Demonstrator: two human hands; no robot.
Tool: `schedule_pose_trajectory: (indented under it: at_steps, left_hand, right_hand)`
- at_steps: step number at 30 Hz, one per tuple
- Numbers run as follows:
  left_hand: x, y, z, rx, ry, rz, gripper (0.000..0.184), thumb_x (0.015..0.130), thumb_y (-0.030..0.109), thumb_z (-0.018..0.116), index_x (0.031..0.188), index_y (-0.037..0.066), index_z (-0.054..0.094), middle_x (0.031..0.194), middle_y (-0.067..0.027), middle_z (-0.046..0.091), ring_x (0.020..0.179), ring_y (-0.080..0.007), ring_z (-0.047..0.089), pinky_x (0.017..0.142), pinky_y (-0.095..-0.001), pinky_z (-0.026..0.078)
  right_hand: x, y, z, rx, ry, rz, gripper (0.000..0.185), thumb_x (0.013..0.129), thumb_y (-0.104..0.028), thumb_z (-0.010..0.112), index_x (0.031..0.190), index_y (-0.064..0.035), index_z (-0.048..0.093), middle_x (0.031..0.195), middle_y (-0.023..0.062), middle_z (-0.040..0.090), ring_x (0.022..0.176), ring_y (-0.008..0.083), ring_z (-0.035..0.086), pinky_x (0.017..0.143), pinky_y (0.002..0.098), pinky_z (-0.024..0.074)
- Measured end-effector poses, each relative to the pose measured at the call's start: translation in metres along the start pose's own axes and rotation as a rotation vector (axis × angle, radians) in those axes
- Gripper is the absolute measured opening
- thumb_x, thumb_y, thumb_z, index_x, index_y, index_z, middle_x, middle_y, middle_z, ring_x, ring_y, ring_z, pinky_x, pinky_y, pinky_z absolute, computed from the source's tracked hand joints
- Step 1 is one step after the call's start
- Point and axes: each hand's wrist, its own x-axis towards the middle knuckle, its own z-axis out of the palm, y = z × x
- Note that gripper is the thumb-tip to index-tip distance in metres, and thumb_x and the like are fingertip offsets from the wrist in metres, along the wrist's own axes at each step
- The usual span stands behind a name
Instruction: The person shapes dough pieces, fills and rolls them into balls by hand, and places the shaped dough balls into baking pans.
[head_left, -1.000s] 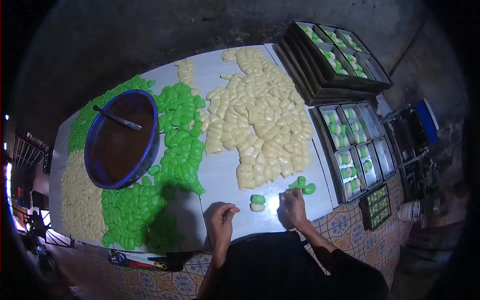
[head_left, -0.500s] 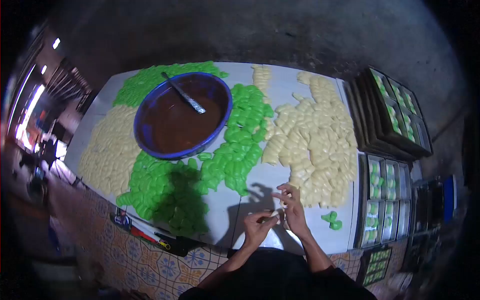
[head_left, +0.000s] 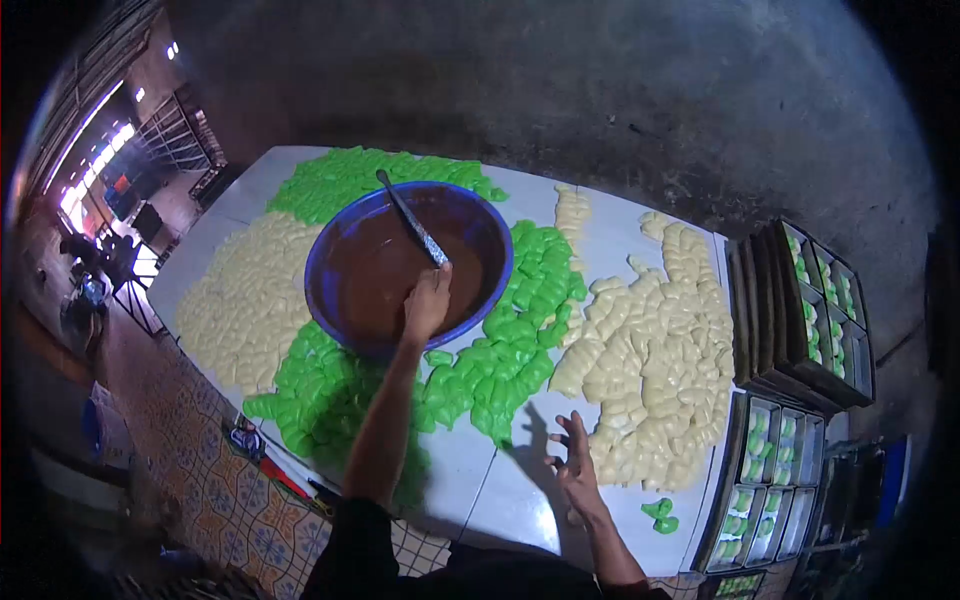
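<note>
My left hand (head_left: 428, 302) reaches over the near side of a blue basin (head_left: 312, 290) of smooth brown filling (head_left: 372, 270). Its fingers are closed at the near end of a long, shiny, narrow spatula-like tool (head_left: 415, 222), whose far end extends over the basin's back rim. Part of the grip is hidden behind the hand. Above the table's front part, my right hand (head_left: 578, 470) is open, fingers apart and slightly bent. Whether anything lies in its palm I cannot make out. Cream dough pieces (head_left: 650, 370) and green dough pieces (head_left: 500, 385) lie nearest to it.
More green pieces (head_left: 370, 175) and cream pieces (head_left: 245, 300) surround the basin on the white table (head_left: 470, 480). A few green bits (head_left: 660, 515) lie at the front right. Stacked trays (head_left: 800, 310) and a divided tray (head_left: 765, 480) with green-and-white pieces stand along the right edge.
My left hand has moved from beside the right hand to the tool in the basin. The right hand has opened out. The view has shifted, so the table appears lower and further right.
</note>
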Motion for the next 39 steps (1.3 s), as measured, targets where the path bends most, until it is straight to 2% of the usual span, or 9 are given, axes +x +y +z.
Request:
schedule_pose_trajectory:
  at_steps: [5, 10, 15, 20, 23, 26, 31, 35, 39]
  left_hand:
    - [0.041, -0.045, 0.014, -0.054, -0.568, -0.404, 0.080, 0.091, 0.067, 0.022, 0.097, 0.000, 0.064, 0.080, -0.0168, 0.066, 0.080, -0.0379, 0.063, 0.080, -0.0486, 0.044]
    - [-0.026, -0.004, 0.009, -0.073, -0.025, -0.078, 0.081, 0.092, 0.065, 0.021, 0.079, 0.001, 0.068, 0.060, -0.0169, 0.060, 0.069, -0.0280, 0.063, 0.072, -0.0407, 0.046]
    - [-0.175, 0.041, 0.025, -1.334, -0.915, -0.413, 0.114, 0.077, 0.085, 0.010, 0.136, -0.009, 0.036, 0.126, -0.0231, 0.052, 0.115, -0.0310, 0.052, 0.099, -0.0425, 0.039]
    - [-0.261, 0.055, 0.066, -1.143, -0.471, -0.549, 0.083, 0.093, 0.066, 0.019, 0.138, -0.002, 0.039, 0.131, -0.0168, 0.051, 0.123, -0.0259, 0.045, 0.106, -0.0401, 0.030]
    - [-0.283, 0.050, 0.068, -0.993, -0.557, -0.364, 0.047, 0.094, 0.017, 0.052, 0.136, 0.000, 0.042, 0.115, -0.0124, 0.058, 0.108, -0.0172, 0.055, 0.088, -0.0273, 0.045]
    - [-0.298, 0.032, 0.092, -0.740, -0.460, 0.037, 0.037, 0.086, -0.001, 0.061, 0.122, -0.006, 0.055, 0.102, -0.0120, 0.060, 0.091, -0.0158, 0.059, 0.078, -0.0246, 0.050]
    - [-0.312, 0.050, 0.087, -0.710, -0.560, 0.141, 0.018, 0.088, 0.010, 0.064, 0.098, -0.006, 0.063, 0.097, -0.0113, 0.063, 0.095, -0.0136, 0.059, 0.071, -0.0237, 0.054]
    - [-0.332, 0.062, 0.089, -0.823, -0.637, -0.270, 0.019, 0.088, 0.013, 0.065, 0.100, -0.001, 0.060, 0.088, -0.0046, 0.064, 0.081, -0.0122, 0.061, 0.065, -0.0244, 0.055]
    - [-0.347, 0.050, 0.105, -0.538, -0.663, -0.035, 0.023, 0.084, 0.004, 0.068, 0.104, -0.003, 0.057, 0.092, -0.0082, 0.062, 0.084, -0.0132, 0.061, 0.072, -0.0253, 0.054]
  right_hand:
    - [-0.004, 0.001, 0.005, 0.077, 0.052, 0.074, 0.099, 0.076, -0.049, 0.071, 0.150, -0.0144, 0.015, 0.145, 0.0105, 0.029, 0.116, 0.0215, 0.041, 0.087, 0.0346, 0.0433]
    - [-0.001, 0.023, 0.001, 0.250, 0.048, 0.085, 0.079, 0.089, -0.028, 0.063, 0.149, -0.0130, 0.014, 0.141, 0.0113, 0.036, 0.114, 0.0195, 0.045, 0.089, 0.0306, 0.0457]
    - [0.009, 0.011, 0.017, 0.643, 0.186, 0.313, 0.035, 0.094, -0.015, 0.055, 0.125, -0.0004, 0.045, 0.108, 0.0120, 0.059, 0.095, 0.0178, 0.058, 0.083, 0.0274, 0.0494]
    - [-0.016, 0.012, 0.011, -0.026, 0.401, 0.194, 0.029, 0.084, -0.011, 0.068, 0.110, 0.0012, 0.060, 0.092, 0.0060, 0.062, 0.078, 0.0145, 0.056, 0.071, 0.0264, 0.0450]
    - [-0.041, -0.011, 0.005, -0.812, 0.176, -0.276, 0.049, 0.075, -0.008, 0.072, 0.122, -0.0053, 0.057, 0.114, 0.0125, 0.051, 0.098, 0.0233, 0.047, 0.076, 0.0325, 0.0434]
    - [-0.057, -0.015, -0.011, -0.734, 0.165, -0.355, 0.033, 0.080, -0.001, 0.066, 0.113, -0.0023, 0.061, 0.110, 0.0122, 0.054, 0.094, 0.0241, 0.053, 0.078, 0.0328, 0.0455]
    - [-0.075, -0.034, -0.022, -0.313, 0.295, -0.220, 0.023, 0.084, -0.003, 0.063, 0.107, -0.0023, 0.064, 0.113, 0.0127, 0.056, 0.102, 0.0248, 0.057, 0.087, 0.0330, 0.0468]
    - [-0.102, -0.041, -0.014, -0.515, 0.190, -0.139, 0.023, 0.084, -0.007, 0.064, 0.107, -0.0024, 0.064, 0.104, 0.0146, 0.060, 0.093, 0.0276, 0.060, 0.082, 0.0338, 0.0477]
    - [-0.121, -0.024, -0.020, -0.390, 0.351, 0.006, 0.032, 0.087, -0.016, 0.064, 0.116, -0.0019, 0.060, 0.095, 0.0137, 0.063, 0.083, 0.0224, 0.061, 0.072, 0.0317, 0.0488]
